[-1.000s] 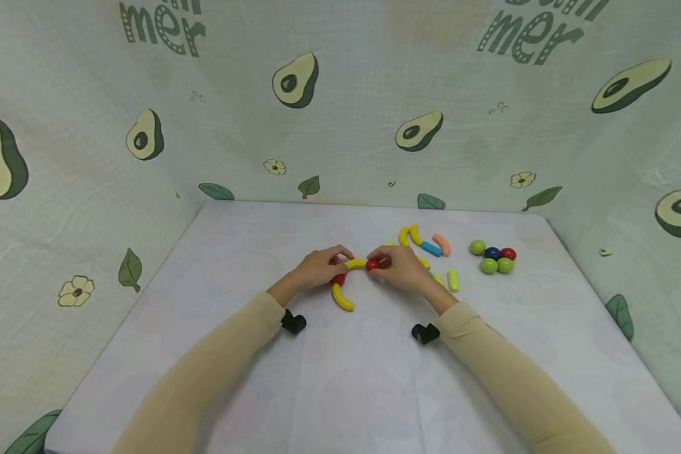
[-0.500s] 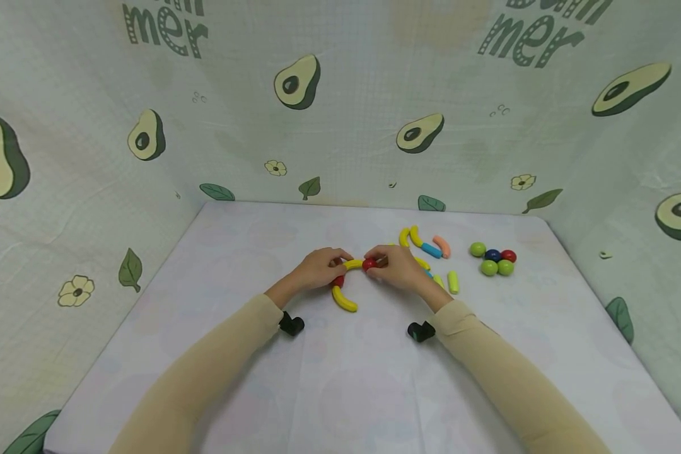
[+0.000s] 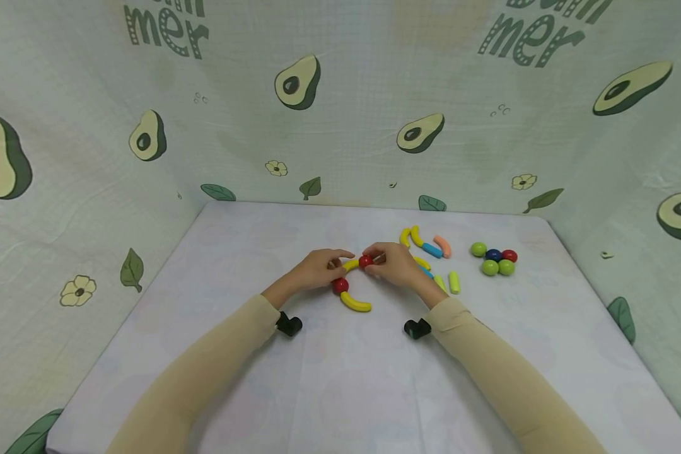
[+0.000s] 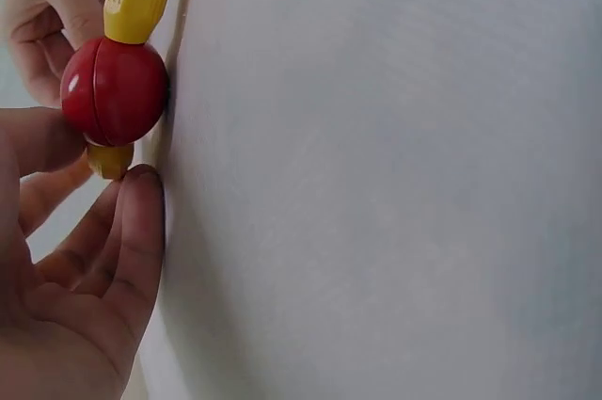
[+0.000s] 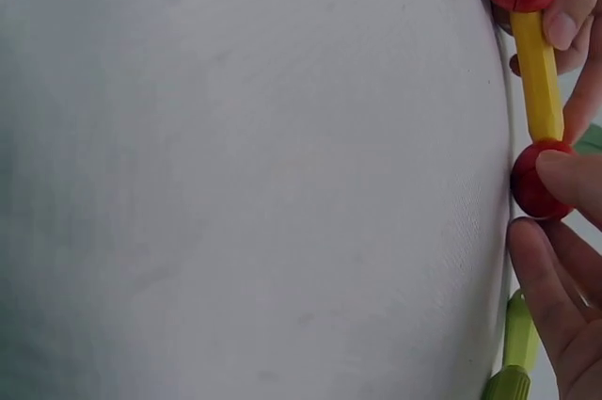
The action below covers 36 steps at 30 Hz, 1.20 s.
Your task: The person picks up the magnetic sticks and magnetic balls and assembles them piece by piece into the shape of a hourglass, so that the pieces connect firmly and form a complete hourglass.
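Observation:
Two red balls and two curved yellow sticks form one joined chain above the table. My left hand [image 3: 316,268] holds the back yellow stick [image 5: 536,71] beside the left red ball [image 4: 115,91], its thumb against that ball. My right hand [image 3: 394,263] pinches the other red ball [image 3: 366,261] at the stick's far end, thumb on one side and fingers below. The front yellow stick [image 3: 355,303] extends from the left ball toward the right and shows a round silvery end in the right wrist view.
Right of my right hand lie loose yellow sticks [image 3: 416,236], a blue stick [image 3: 432,250], a pink curved stick [image 3: 442,246] and light-green sticks [image 3: 454,282]. Farther right, green balls [image 3: 490,267] cluster with a dark-blue ball [image 3: 493,255] and a red ball [image 3: 509,255].
The front yellow stick has swung to the right, and the left red ball shows more below my left fingers. My right hand has shifted slightly left with its red ball.

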Tool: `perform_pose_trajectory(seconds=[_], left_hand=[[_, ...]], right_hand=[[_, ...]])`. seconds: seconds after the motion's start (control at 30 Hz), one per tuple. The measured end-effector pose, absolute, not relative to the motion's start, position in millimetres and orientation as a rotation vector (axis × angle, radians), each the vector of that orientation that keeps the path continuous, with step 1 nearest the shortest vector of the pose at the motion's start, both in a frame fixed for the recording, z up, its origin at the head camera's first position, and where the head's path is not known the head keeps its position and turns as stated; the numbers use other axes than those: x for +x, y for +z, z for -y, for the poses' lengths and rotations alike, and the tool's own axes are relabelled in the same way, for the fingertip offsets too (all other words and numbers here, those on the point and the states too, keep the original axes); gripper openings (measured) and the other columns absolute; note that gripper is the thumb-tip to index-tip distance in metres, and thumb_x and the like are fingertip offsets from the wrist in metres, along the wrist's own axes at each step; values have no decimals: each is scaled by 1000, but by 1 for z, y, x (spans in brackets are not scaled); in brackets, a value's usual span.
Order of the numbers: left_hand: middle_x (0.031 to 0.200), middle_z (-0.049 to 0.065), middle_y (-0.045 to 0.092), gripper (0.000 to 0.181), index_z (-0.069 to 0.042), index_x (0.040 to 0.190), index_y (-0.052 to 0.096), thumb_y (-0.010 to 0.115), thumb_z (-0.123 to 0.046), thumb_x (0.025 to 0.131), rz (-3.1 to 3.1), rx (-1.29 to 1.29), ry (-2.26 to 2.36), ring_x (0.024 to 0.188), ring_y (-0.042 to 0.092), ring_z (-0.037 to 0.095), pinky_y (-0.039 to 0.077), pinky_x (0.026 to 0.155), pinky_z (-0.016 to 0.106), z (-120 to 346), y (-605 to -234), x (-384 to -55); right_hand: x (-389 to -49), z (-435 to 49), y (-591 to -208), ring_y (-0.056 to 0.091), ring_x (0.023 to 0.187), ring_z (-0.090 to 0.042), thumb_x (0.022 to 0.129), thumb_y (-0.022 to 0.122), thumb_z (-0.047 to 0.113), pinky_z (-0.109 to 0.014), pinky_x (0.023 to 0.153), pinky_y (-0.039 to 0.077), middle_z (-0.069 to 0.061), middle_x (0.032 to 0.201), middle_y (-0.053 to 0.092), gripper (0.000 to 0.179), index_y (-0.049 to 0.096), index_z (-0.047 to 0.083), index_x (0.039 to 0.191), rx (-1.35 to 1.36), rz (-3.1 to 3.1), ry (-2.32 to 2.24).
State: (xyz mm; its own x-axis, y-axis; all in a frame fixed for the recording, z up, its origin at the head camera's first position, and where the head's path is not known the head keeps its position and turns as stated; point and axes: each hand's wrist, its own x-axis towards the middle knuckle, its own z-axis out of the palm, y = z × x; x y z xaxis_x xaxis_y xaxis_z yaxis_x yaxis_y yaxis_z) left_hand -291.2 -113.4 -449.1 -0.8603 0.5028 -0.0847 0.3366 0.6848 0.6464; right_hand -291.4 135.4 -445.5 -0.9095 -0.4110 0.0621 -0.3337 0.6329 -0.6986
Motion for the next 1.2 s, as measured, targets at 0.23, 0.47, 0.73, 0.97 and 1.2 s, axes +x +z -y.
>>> perform_pose_trajectory(seconds=[0.23, 0.47, 0.73, 0.97, 1.2], left_hand=[[139, 7, 63, 50, -24, 154, 58, 64, -21, 104, -2607, 731, 924, 107, 63, 20, 57, 92, 35, 117, -447, -291], [142, 6, 59, 55, -26, 158, 53, 63, -20, 105, -2588, 767, 909, 111, 60, 22, 55, 100, 41, 118, -447, -290], [140, 6, 57, 60, -28, 162, 46, 63, -21, 105, -2586, 765, 863, 113, 58, 22, 54, 102, 40, 120, -448, -290], [142, 6, 56, 61, -32, 163, 43, 62, -23, 106, -2575, 746, 859, 116, 59, 23, 54, 105, 44, 120, -449, -292], [141, 6, 57, 60, -32, 162, 45, 62, -23, 106, -2565, 731, 860, 118, 60, 24, 54, 106, 45, 120, -450, -293]], right_hand=[[-294, -132, -449, 72, 105, -28, 97, 80, 14, -41, 93, 62, -12, 123, 75, 30, 74, 9, 127, -632, -2761, -1142], [-292, -128, -446, 72, 106, -27, 97, 80, 17, -42, 95, 61, -10, 121, 76, 30, 74, 10, 126, -622, -2768, -1132], [-293, -125, -446, 73, 105, -26, 98, 79, 18, -41, 96, 61, -9, 117, 78, 30, 74, 9, 126, -634, -2787, -1116], [-292, -124, -445, 73, 105, -26, 98, 80, 17, -42, 96, 61, -10, 116, 78, 32, 73, 8, 127, -625, -2783, -1118], [-291, -133, -442, 72, 106, -28, 98, 79, 16, -41, 94, 62, -11, 121, 76, 33, 72, 9, 130, -620, -2784, -1075]])
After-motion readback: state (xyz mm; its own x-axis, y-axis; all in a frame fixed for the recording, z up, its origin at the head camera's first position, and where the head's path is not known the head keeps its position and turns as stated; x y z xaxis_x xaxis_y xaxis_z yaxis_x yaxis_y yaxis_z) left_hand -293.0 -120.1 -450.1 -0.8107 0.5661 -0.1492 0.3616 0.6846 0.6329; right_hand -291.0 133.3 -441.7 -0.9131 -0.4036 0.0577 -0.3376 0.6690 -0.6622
